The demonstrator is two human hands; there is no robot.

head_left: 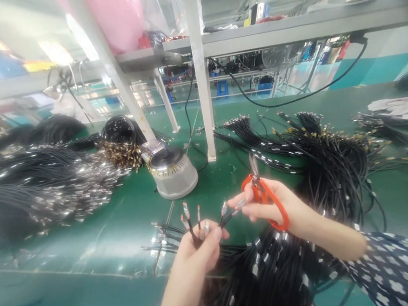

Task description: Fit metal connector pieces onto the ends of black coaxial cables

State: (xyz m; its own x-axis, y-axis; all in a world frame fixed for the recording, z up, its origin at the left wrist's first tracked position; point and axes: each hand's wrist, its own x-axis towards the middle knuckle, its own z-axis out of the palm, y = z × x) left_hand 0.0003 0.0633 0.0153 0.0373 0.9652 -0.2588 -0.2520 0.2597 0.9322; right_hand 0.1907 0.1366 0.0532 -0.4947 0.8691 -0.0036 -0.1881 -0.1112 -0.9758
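My left hand [200, 254] is closed around several thin black cables [191, 230] whose silver, orange-tipped ends stick up and to the right. Red-handled scissors [282, 215] hang in my right hand [293, 207], with their blades pointing up and away. The thumb and a finger of that same hand are at one cable's silver end [241, 204]; whether they pinch it I cannot tell. Below both hands, a thick bundle of black cables [263, 280] with small silver pieces spills over the near edge of the green table [136, 234].
A round grey-white device [176, 181] with a black top stands beyond my left hand. Large heaps of black cables [51, 184] lie left, and more cables [331, 157] right. White shelf posts [201, 77] rise from the table; a black cord [274, 105] droops from the shelf.
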